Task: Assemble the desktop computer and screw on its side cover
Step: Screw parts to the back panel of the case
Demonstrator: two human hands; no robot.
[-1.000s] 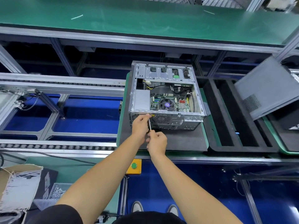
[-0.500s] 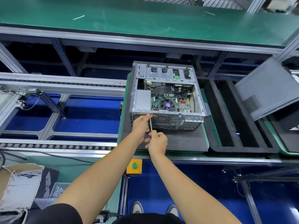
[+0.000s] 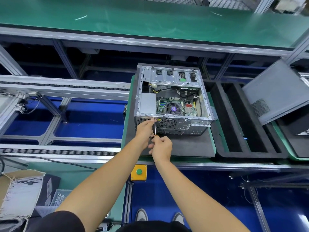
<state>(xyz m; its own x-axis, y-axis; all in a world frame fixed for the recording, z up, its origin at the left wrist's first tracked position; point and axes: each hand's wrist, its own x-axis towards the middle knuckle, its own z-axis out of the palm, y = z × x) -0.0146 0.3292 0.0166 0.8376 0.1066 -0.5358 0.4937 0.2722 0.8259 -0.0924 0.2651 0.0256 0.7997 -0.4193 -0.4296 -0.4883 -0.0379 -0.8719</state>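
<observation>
Both bare forearms reach up from 6 o'clock and meet just below the middle of the view, at the near face of the open computer case [image 3: 173, 99], which lies on its side on a dark foam pad [image 3: 187, 144] with its motherboard and fan facing up. The right hand [image 3: 161, 148] has its fingers curled around the handle of a screwdriver [image 3: 155, 129], whose thin metal shaft runs toward 12 o'clock and meets the case's rear panel near its upper edge, left of the round fan grille. The left hand [image 3: 144, 129] sits at 10 o'clock from the right hand, its fingertips pinched around the shaft close to the tip, right against the panel. A grey side cover [image 3: 274, 92] leans tilted at 3 o'clock, well apart from the case, beyond a black foam tray [image 3: 224, 124]. A yellow box with a green button [image 3: 139, 172] is fixed to the bench edge at 6 o'clock from the hands. Compared with half a second ago, both hands keep the same grips and places; the screwdriver tip stays at the same spot on the panel, and the case and cover have not shifted.
</observation>
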